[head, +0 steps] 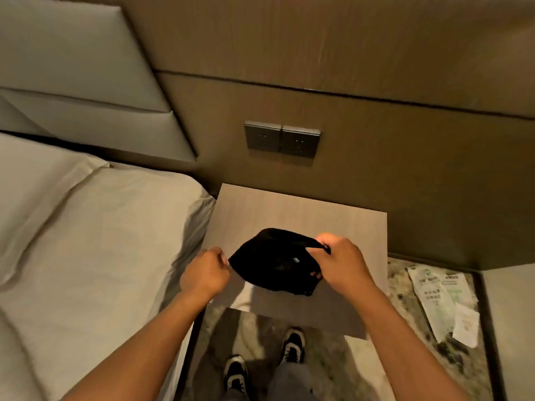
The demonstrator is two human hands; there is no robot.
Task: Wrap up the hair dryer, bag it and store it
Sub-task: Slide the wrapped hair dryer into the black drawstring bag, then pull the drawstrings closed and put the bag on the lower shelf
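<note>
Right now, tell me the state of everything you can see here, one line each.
Black bag: held up over the nightstand, stretched between both hands; contents hidden.
Left hand: closed, pinching the bag's left edge.
Right hand: closed on the bag's right edge and a cord.
Nightstand: top bare where it shows.
Wall sockets: nothing plugged in.
Bed: made, sheet slightly creased.
Papers: lying flat on the floor.

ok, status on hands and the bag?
Left hand and right hand both pinched on the black fabric drawstring bag, pulling outward. Bag over the pale wooden nightstand. Hair dryer not visible. Nothing in the way.
</note>
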